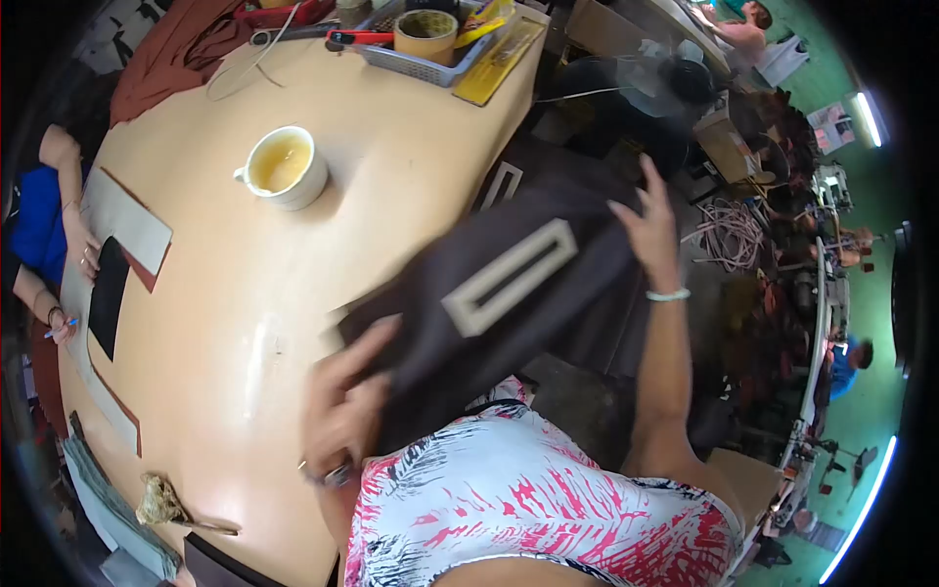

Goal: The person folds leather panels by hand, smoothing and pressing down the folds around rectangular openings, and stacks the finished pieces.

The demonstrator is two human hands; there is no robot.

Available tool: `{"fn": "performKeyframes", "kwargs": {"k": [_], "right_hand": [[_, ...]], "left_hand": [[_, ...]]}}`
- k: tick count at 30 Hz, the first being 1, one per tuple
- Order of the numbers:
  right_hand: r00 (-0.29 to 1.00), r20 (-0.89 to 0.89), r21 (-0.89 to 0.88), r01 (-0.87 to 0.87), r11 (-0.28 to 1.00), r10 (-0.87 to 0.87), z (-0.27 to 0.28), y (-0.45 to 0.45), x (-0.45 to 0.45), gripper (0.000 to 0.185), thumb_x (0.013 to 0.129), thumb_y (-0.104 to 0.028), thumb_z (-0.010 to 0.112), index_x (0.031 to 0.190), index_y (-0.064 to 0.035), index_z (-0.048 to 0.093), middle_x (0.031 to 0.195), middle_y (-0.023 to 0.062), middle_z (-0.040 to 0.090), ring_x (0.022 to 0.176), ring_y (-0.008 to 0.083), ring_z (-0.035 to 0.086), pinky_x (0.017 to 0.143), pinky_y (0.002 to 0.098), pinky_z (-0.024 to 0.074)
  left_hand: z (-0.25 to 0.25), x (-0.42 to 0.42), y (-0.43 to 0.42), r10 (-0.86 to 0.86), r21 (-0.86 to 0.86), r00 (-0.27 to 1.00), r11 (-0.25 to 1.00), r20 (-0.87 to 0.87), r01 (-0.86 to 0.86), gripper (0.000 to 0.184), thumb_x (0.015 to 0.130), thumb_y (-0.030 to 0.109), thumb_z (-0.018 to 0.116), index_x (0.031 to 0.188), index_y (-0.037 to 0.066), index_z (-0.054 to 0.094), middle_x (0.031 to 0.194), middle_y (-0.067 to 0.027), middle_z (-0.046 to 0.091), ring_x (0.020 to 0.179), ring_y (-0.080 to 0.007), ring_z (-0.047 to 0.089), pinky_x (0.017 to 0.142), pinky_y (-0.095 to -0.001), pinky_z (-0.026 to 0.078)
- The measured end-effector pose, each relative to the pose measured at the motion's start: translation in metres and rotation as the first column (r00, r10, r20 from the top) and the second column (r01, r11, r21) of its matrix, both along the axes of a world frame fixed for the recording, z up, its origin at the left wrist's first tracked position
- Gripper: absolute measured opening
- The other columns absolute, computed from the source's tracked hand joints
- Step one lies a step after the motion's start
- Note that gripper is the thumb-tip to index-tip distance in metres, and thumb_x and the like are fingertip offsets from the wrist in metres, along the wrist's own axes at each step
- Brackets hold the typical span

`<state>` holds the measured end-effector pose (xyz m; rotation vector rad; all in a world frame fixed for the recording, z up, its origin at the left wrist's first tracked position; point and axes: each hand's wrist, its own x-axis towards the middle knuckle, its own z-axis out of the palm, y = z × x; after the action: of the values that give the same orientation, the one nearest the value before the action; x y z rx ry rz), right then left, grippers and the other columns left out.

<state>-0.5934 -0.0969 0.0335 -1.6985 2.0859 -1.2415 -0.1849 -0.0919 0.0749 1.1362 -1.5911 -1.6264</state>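
A dark brown fabric piece (421, 284) lies over the table's edge and extends past it to the right. On it is a pale rectangular frame-shaped patch (514, 277), with a smaller similar patch (502, 186) behind. My left hand (352, 391), wearing a wristwatch and blurred by motion, has its fingers curled at the fabric's near left edge. At the far right edge of the fabric is my right hand (650, 220), with a light band at the wrist. Its fingers are spread, with nothing visible between them.
On the table (245, 362) stand a cup (284, 166) and a basket (416, 64) with tape. At the left, a co-worker's hands (78, 245) are near a dark piece (108, 298) and pale strips. Cartons (729, 137) and coiled cord (732, 235) lie at the right.
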Motion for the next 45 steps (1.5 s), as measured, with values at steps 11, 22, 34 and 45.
{"fn": "performKeyframes", "kwargs": {"k": [11,22,34,45], "right_hand": [[0.924,-0.38,0.349,0.188,0.918,-0.045,0.075,0.066,-0.229,0.07,0.072,0.006,0.055,0.138,-0.0075,0.034,0.134,0.0194,0.044,0.124,0.0295,0.043,0.102,0.0351,0.0349],[0.78,-0.587,0.6,0.24,0.763,0.216,-0.107,-0.078,-0.167,0.071,0.075,-0.006,0.064,0.137,-0.0175,0.033,0.099,0.0153,0.062,0.1,0.0314,0.057,0.102,0.0538,0.0296],[0.763,-0.616,0.329,0.476,0.816,-0.196,-0.167,-0.06,-0.149,0.074,0.078,-0.012,0.061,0.141,-0.0102,0.023,0.132,0.0162,0.041,0.123,0.0328,0.039,0.102,0.0572,0.0255],[0.964,-0.253,-0.405,-0.181,0.896,0.08,-0.05,-0.064,0.076,0.061,0.091,-0.007,0.047,0.141,0.0038,0.014,0.139,0.0226,0.032,0.128,0.0342,0.033,0.108,0.0439,0.0206]], "left_hand": [[-0.097,-0.187,0.03,-0.596,0.213,0.692,0.675,-0.408,0.707,0.054,0.088,0.005,0.056,0.139,0.01,0.035,0.087,0.0062,0.053,0.074,-0.0009,0.046,0.072,-0.0172,0.041],[-0.176,-0.194,0.039,-0.696,0.436,0.669,0.533,-0.261,0.725,0.072,0.087,0.024,0.062,0.143,0.004,0.021,0.125,-0.0137,0.047,0.108,-0.0163,0.046,0.094,-0.0276,0.035],[-0.196,-0.193,0.037,-0.487,0.611,0.833,0.585,-0.262,0.534,0.072,0.088,0.027,0.06,0.14,-0.003,0.021,0.118,-0.0174,0.058,0.111,-0.0171,0.053,0.093,-0.0271,0.039],[-0.047,-0.098,-0.021,-0.422,0.172,0.842,0.852,-0.335,0.495,0.058,0.089,0.026,0.059,0.136,0.001,0.036,0.082,-0.0082,0.068,0.081,-0.0073,0.061,0.079,-0.0214,0.045]]}}
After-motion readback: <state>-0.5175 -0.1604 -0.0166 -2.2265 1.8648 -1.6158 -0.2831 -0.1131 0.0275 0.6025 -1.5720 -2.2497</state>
